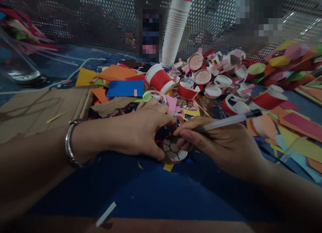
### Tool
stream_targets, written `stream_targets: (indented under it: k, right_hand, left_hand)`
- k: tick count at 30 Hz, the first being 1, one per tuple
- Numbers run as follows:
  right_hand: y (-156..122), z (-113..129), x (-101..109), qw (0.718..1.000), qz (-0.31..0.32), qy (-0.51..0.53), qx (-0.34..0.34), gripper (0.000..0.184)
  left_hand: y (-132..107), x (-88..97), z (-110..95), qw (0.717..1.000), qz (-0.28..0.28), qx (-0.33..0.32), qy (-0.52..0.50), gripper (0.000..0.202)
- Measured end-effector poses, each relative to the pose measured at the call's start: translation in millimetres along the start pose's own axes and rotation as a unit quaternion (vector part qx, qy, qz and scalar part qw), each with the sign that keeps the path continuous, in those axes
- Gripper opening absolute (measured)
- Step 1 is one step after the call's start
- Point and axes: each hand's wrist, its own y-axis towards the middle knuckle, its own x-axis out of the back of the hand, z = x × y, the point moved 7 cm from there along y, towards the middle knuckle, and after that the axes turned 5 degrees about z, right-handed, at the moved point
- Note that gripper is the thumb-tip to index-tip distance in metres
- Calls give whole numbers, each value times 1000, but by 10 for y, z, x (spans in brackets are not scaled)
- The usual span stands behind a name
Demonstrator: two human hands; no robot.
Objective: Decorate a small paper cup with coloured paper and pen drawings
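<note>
A small white paper-cup base [175, 148] with dark lines drawn in a shell-like pattern rests on the blue table. My left hand [148, 129] grips its left edge between thumb and fingers. In my right hand [216, 142] is a pen [226, 120] with a clear barrel and a black end, its tip hidden behind my fingers at the base's upper edge. Just beyond my hands, a red and white paper cup [159, 79] lies tilted among paper scraps.
A tall stack of paper cups [176, 28] stands at the back. Several cut cup pieces [202, 77] with drawn patterns are heaped behind my right hand. Corrugated cardboard [45, 108] and a glass [18, 61] are on the left, coloured paper [299, 139] on the right.
</note>
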Motion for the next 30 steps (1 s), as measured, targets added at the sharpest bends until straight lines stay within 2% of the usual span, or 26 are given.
stream_targets:
  k: [6,12,19,30]
  right_hand:
    - [-25,50,44,997,-20,-64,39,13]
    - [-52,176,63,985,-44,-142,86,13]
    - [-91,159,48,990,-48,-106,78,10]
    - [-61,150,1,995,-9,-67,68,13]
  left_hand:
    - [1,8,-7,1000,14,7,6,42]
    - [-2,10,0,1000,27,7,1,38]
    - [-5,13,-19,1000,14,-10,9,38]
    - [15,6,-29,1000,-2,-28,12,36]
